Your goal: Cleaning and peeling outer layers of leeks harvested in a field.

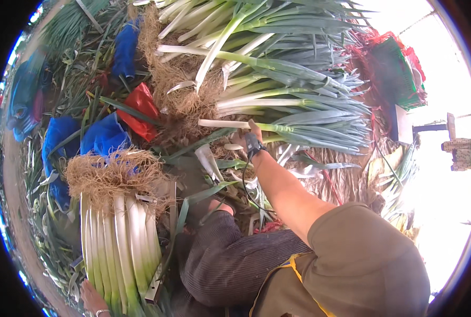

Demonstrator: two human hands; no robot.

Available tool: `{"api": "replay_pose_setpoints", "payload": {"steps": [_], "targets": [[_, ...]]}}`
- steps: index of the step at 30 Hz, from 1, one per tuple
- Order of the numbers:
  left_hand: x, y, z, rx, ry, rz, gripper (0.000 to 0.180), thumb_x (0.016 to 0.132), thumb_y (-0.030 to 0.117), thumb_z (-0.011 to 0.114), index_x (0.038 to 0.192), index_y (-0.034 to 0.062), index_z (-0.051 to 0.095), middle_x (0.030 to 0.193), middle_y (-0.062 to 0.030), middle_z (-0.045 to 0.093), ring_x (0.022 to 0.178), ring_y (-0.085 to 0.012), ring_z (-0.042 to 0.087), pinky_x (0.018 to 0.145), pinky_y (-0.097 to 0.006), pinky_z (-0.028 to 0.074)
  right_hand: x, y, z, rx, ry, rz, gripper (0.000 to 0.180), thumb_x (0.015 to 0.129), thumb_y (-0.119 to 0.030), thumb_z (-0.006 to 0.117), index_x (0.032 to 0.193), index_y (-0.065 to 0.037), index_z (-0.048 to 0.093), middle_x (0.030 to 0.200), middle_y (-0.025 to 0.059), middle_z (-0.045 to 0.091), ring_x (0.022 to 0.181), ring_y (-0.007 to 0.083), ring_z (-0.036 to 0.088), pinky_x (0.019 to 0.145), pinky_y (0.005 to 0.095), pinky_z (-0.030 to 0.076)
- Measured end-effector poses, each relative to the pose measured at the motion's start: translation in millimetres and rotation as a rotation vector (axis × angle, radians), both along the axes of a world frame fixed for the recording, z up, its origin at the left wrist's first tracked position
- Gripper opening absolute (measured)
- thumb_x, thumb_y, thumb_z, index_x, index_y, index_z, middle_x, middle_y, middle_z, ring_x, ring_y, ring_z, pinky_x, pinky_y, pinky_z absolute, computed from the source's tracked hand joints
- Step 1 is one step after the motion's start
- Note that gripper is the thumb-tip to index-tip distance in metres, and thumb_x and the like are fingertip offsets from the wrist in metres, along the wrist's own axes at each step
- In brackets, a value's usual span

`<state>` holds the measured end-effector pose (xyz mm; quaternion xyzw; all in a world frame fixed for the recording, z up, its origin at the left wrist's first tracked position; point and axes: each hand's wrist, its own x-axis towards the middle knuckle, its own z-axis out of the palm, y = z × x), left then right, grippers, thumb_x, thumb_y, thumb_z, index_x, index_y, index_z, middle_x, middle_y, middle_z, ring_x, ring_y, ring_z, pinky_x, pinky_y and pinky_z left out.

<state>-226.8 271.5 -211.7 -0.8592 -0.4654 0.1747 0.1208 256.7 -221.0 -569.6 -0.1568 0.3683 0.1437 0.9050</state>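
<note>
My right hand point(253, 131) reaches out from the lower right, a black band on its wrist. Its fingers close on the white stem of a single leek point(226, 123) lying at the edge of a big leek pile point(278, 68). A tied bundle of leeks point(120, 232) with a bushy brown root end lies at lower left. My left hand point(91, 299) shows only in part at the bottom edge, against the green end of that bundle; its grip is hidden. My knee in dark striped trousers point(222, 253) is between the two.
Blue cloths point(104, 136) and a red bag point(140, 108) lie among loose leaves at left. A green crate with red netting point(399, 74) stands at upper right. A flat metal strip point(159, 274) lies beside the bundle. Trimmed leaves cover the ground.
</note>
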Motion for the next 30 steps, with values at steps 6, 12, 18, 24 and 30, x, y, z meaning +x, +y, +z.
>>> {"api": "replay_pose_setpoints", "payload": {"steps": [6,12,18,24,30], "targets": [[-37,18,-23,0.245,0.189,-0.255,0.029,0.099,0.031,0.041,0.114,0.0154,0.060,0.105,-0.0129,0.063,0.098,-0.0331,0.061,0.077,-0.045,0.050,24,23,61,-0.068,-0.254,-0.132,0.025,0.090,-0.023,0.063,0.098,0.000,0.058,0.098,0.0180,0.058,0.091,0.0323,0.059,0.081,0.0491,0.050],[16,-36,8,0.243,-0.054,-0.039,0.033,0.098,0.044,0.040,0.103,0.0206,0.064,0.098,-0.0073,0.064,0.097,-0.0295,0.060,0.081,-0.049,0.044,32,77,219,0.082,-0.377,-0.141,0.012,0.093,-0.014,0.058,0.099,-0.003,0.057,0.100,0.0165,0.063,0.093,0.0296,0.063,0.089,0.0472,0.053],[18,-54,20,0.231,-0.152,-0.016,0.036,0.097,0.047,0.041,0.095,0.0191,0.065,0.091,-0.0079,0.063,0.095,-0.0297,0.060,0.081,-0.049,0.043,-12,163,374,0.329,-1.010,0.026,0.011,0.092,-0.006,0.059,0.102,-0.005,0.055,0.099,0.0128,0.065,0.098,0.0266,0.064,0.089,0.0446,0.055],[25,-62,18,0.248,-0.196,-0.014,0.035,0.095,0.045,0.045,0.094,0.0181,0.067,0.090,-0.0069,0.063,0.093,-0.0281,0.059,0.080,-0.047,0.042,-88,241,449,0.130,-1.438,0.203,0.042,0.095,-0.007,0.055,0.133,-0.008,0.037,0.103,0.0117,0.062,0.096,0.0252,0.063,0.085,0.0407,0.053],[21,-66,22,0.239,-0.217,-0.008,0.031,0.094,0.043,0.049,0.094,0.0180,0.067,0.090,-0.0067,0.062,0.093,-0.0270,0.058,0.080,-0.046,0.041,-136,313,472,-0.127,-2.004,0.312,0.052,0.093,-0.007,0.059,0.139,-0.006,0.035,0.103,0.0071,0.059,0.093,0.0175,0.060,0.079,0.0306,0.053]]}}
